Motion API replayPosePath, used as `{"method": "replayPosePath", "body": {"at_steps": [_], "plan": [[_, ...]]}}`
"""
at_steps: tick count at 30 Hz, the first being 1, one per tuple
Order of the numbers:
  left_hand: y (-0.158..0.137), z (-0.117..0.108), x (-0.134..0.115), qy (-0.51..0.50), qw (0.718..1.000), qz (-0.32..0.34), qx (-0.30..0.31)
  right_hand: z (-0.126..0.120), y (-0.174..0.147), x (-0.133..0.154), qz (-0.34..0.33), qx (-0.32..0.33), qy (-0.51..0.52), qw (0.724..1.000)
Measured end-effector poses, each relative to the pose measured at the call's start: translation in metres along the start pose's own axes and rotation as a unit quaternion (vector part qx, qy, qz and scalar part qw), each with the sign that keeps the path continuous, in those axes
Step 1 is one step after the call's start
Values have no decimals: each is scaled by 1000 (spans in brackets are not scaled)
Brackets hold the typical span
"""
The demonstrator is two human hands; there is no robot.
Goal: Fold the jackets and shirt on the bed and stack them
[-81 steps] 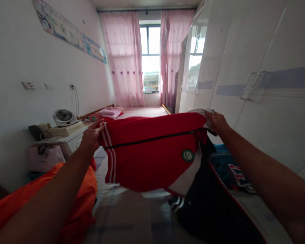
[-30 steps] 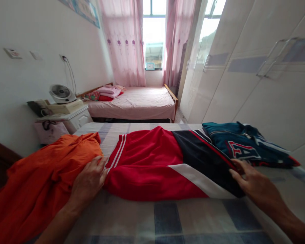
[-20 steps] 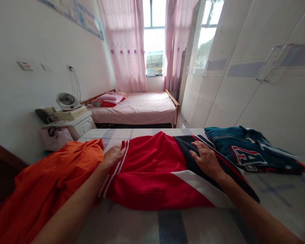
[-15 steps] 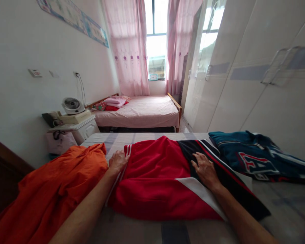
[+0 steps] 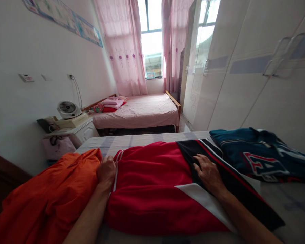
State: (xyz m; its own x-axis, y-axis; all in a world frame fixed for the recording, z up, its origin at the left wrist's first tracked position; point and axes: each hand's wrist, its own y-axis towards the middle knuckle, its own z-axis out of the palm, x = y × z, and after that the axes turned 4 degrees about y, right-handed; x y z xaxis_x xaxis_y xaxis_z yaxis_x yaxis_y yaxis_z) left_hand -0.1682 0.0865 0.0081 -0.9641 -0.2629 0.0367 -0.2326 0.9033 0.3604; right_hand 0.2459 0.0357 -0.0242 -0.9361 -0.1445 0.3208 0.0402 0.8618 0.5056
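- Your left hand [image 5: 107,170] is palm down, its fingers bent inward; how tightly they close is hard to tell, as the fingertips are partly hidden.
- Your right hand [image 5: 208,172] lies palm down, fingers loosely spread and slightly bent, thumb apart.
- Your bare left forearm [image 5: 87,217] and right forearm [image 5: 244,216] slant inward from the lower edge.
- Your hands sit well apart, roughly level.
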Motion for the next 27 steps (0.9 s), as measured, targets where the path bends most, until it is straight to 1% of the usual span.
{"method": "replayPosePath", "body": {"at_steps": [3, 5, 8, 10, 12, 14, 15, 17, 19, 21, 23, 25, 27], "plan": [[0, -4, -4, 5, 999, 46, -5, -1, 0, 2, 6, -7, 3, 1000], [-2, -12, -11, -1, 996, 86, -8, -2, 0, 4, 10, -7, 7, 1000], [-20, -32, -26, -45, 981, 186, 0, -3, -1, 7, 17, -2, 17, 1000], [-44, -45, -38, -106, 955, 275, -1, -3, -2, 7, 24, 4, 25, 999], [-73, -53, -49, -161, 917, 364, -3, -7, 0, 6, 31, 7, 31, 999], [-99, -51, -56, -174, 887, 428, 9, -14, 5, 5, 31, -1, 24, 999], [-109, -47, -58, -170, 879, 445, 19, -20, 9, 4, 29, -10, 13, 999], [-120, -39, -59, -162, 878, 448, 39, -33, 20, 3, 33, -28, -27, 999], [-122, -36, -57, -165, 887, 429, 46, -46, 31, 1, 79, -17, -66, 995], [-118, -42, -54, -171, 892, 417, 34, -55, 42, -3, 146, 25, -79, 986], [-114, -55, -47, -173, 895, 411, 11, -59, 50, -10, 195, 71, -71, 976], [-111, -65, -34, -168, 898, 406, 1, -60, 56, -19, 215, 95, -60, 970], [-111, -66, -17, -154, 907, 392, 9, -61, 61, -26, 222, 101, -41, 969]]}}
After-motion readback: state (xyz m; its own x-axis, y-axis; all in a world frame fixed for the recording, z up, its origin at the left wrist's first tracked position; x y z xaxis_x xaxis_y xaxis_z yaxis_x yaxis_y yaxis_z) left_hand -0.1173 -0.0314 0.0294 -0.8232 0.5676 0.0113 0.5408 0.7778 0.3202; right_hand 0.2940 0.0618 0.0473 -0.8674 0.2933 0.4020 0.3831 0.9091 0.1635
